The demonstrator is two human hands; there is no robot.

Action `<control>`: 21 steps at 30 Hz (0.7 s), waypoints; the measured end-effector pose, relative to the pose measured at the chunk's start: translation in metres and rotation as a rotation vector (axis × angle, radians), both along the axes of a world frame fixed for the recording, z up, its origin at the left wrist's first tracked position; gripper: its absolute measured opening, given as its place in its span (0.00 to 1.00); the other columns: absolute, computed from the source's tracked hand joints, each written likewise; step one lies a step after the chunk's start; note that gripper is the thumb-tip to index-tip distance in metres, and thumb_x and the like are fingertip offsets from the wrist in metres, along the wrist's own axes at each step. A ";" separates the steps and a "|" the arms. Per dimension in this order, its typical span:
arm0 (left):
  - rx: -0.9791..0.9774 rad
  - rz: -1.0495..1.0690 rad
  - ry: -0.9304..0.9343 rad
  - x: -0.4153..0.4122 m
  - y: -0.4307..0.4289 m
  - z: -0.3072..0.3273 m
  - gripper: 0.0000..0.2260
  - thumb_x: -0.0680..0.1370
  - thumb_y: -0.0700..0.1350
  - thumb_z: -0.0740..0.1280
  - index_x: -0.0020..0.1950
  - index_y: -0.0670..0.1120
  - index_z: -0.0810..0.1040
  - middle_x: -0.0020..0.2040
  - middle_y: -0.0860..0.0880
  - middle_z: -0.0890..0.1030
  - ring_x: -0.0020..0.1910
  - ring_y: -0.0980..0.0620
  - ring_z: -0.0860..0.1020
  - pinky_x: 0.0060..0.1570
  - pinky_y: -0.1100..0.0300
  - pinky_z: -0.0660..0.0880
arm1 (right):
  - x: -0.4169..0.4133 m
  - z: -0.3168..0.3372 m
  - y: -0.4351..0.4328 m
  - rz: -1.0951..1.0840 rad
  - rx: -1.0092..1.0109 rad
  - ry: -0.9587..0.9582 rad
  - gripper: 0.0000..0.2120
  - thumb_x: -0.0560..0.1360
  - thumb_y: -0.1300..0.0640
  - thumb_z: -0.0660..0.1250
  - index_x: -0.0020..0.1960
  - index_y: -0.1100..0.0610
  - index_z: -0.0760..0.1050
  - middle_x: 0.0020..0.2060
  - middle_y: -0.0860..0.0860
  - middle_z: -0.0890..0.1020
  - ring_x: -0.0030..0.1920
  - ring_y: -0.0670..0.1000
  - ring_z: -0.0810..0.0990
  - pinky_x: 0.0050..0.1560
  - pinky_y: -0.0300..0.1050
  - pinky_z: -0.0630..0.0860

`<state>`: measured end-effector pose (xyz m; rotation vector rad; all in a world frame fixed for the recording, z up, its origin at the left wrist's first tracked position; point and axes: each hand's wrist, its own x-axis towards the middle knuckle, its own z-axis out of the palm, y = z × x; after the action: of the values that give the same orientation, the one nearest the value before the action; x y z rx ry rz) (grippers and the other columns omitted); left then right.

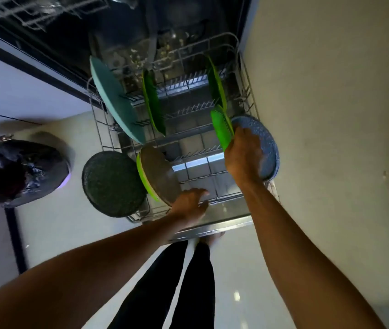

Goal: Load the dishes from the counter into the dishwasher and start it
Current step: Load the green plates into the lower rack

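Dishwasher, door lowered, cavity dark; its lower rack of grey wire is pulled out over the pale floor and fills the centre of the view. An upper rack shows blurred at top left.

Bin lined with a black bag, at left on the floor, well apart from the rack.

Teal plate, the largest dish, stands on edge in the rack's left side, tilted. Dark speckled plate stands at the rack's near-left corner, outside the tines as far as can be told. Blue speckled plate stands on edge at the rack's right wall.

Grey plate, backed by a green-rimmed plate, leans in the near-left section. 3 further green plates stand upright: 1 beside the teal plate, 1 at far right, 1 nearer, just left of the blue speckled plate.

Right hand closes over the near edges of the nearer green plate and the blue speckled plate; which one it grips cannot be told. Left hand rests with fingers spread at the lower edge of the grey plate, touching it, not clenched.

Both forearms are bare. Dark trouser legs show below.
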<state>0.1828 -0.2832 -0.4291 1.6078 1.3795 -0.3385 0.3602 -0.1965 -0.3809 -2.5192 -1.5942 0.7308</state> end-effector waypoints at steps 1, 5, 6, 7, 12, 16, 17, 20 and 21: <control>-0.007 0.009 -0.021 0.004 0.002 -0.004 0.14 0.81 0.52 0.62 0.65 0.52 0.78 0.65 0.50 0.79 0.63 0.49 0.77 0.65 0.55 0.72 | -0.002 -0.003 -0.002 0.008 0.000 -0.015 0.14 0.78 0.58 0.66 0.63 0.59 0.73 0.57 0.58 0.78 0.57 0.61 0.76 0.46 0.54 0.75; -0.093 0.014 -0.075 0.018 0.009 -0.009 0.12 0.83 0.53 0.59 0.54 0.52 0.81 0.57 0.52 0.83 0.56 0.51 0.79 0.57 0.58 0.75 | -0.002 -0.014 -0.007 -0.006 0.010 -0.002 0.16 0.79 0.59 0.66 0.65 0.59 0.72 0.59 0.58 0.77 0.58 0.60 0.75 0.47 0.56 0.76; -0.113 0.006 -0.077 0.020 0.010 -0.009 0.12 0.83 0.54 0.59 0.54 0.52 0.81 0.57 0.52 0.83 0.56 0.51 0.79 0.57 0.58 0.74 | -0.002 -0.017 -0.007 -0.006 0.004 0.008 0.16 0.79 0.59 0.66 0.65 0.60 0.72 0.59 0.58 0.77 0.58 0.60 0.75 0.48 0.56 0.76; -0.126 -0.002 -0.083 0.021 0.009 -0.010 0.13 0.82 0.55 0.60 0.54 0.52 0.81 0.57 0.52 0.83 0.56 0.52 0.79 0.57 0.58 0.75 | -0.001 -0.020 -0.009 0.003 0.003 0.016 0.15 0.79 0.59 0.66 0.65 0.60 0.72 0.59 0.58 0.77 0.58 0.60 0.76 0.47 0.56 0.77; -0.129 -0.062 -0.115 0.021 0.006 -0.011 0.12 0.82 0.55 0.61 0.57 0.52 0.81 0.57 0.53 0.83 0.53 0.53 0.81 0.57 0.58 0.76 | -0.004 -0.039 -0.022 0.031 0.012 0.049 0.11 0.79 0.60 0.65 0.61 0.60 0.73 0.53 0.59 0.79 0.53 0.62 0.78 0.45 0.58 0.78; -0.153 -0.004 -0.129 0.023 0.003 -0.013 0.11 0.82 0.55 0.62 0.55 0.53 0.81 0.57 0.53 0.83 0.48 0.53 0.83 0.55 0.55 0.79 | -0.004 -0.054 -0.020 0.042 -0.020 0.092 0.11 0.79 0.59 0.67 0.60 0.59 0.75 0.53 0.58 0.80 0.52 0.62 0.80 0.48 0.58 0.80; -0.156 0.016 -0.134 0.023 0.002 -0.015 0.11 0.82 0.55 0.63 0.54 0.53 0.82 0.57 0.53 0.83 0.47 0.54 0.82 0.55 0.55 0.79 | -0.004 -0.058 -0.020 0.049 -0.037 0.104 0.11 0.79 0.59 0.67 0.60 0.59 0.75 0.52 0.58 0.81 0.52 0.62 0.81 0.49 0.59 0.80; -0.163 0.032 -0.144 0.024 0.001 -0.016 0.10 0.81 0.54 0.64 0.54 0.52 0.82 0.56 0.53 0.83 0.45 0.56 0.81 0.54 0.56 0.79 | -0.003 -0.067 -0.020 0.061 -0.062 0.139 0.12 0.78 0.58 0.69 0.60 0.59 0.74 0.52 0.59 0.82 0.52 0.63 0.82 0.50 0.59 0.81; -0.165 0.042 -0.148 0.024 0.001 -0.016 0.10 0.81 0.55 0.64 0.54 0.52 0.82 0.56 0.53 0.83 0.46 0.56 0.81 0.54 0.56 0.80 | -0.003 -0.070 -0.021 0.068 -0.059 0.144 0.12 0.78 0.58 0.69 0.60 0.58 0.74 0.51 0.59 0.82 0.52 0.63 0.82 0.50 0.59 0.81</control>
<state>0.2064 -0.2819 -0.4455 1.4377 1.2383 -0.2945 0.3575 -0.2172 -0.4504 -2.3996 -1.6394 0.9567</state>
